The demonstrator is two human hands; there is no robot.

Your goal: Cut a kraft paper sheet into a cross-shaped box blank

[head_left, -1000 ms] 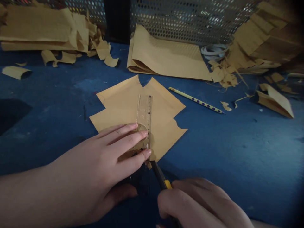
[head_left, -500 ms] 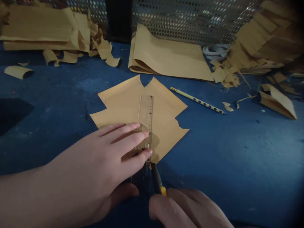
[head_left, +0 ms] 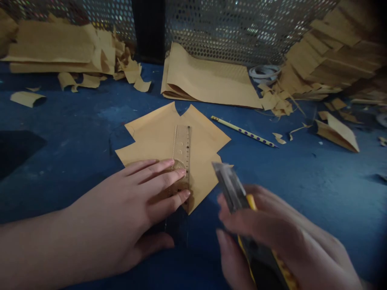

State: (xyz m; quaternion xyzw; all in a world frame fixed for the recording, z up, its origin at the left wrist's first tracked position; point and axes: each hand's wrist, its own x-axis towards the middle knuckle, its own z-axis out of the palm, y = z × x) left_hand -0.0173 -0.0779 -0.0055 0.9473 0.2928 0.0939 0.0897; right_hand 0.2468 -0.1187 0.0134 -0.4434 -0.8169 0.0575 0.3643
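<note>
My left hand (head_left: 133,205) lies with its fingers apart on a clear plastic ruler (head_left: 181,141), pressing it against a notched piece of brown paper (head_left: 202,141). The ruler runs up the middle of the paper and past its lower corner. To the right, my right hand (head_left: 272,229) grips a black and yellow utility knife (head_left: 260,257). The knife is raised, its blade pointing up and left over the paper's right side; it is slightly blurred. Pencil lines show near the paper's left corner.
A patterned pencil (head_left: 244,132) lies right of the paper on the blue table (head_left: 302,181). Behind are a folded brown sheet (head_left: 211,80), a tape roll (head_left: 265,73), a metal mesh rack (head_left: 223,32) and stacked brown paper (head_left: 57,44) at left. Scraps lie around (head_left: 338,131).
My right hand has lifted the knife from the paper's lower corner, moving up and right. My left hand stays on the ruler. The view has shifted slightly.
</note>
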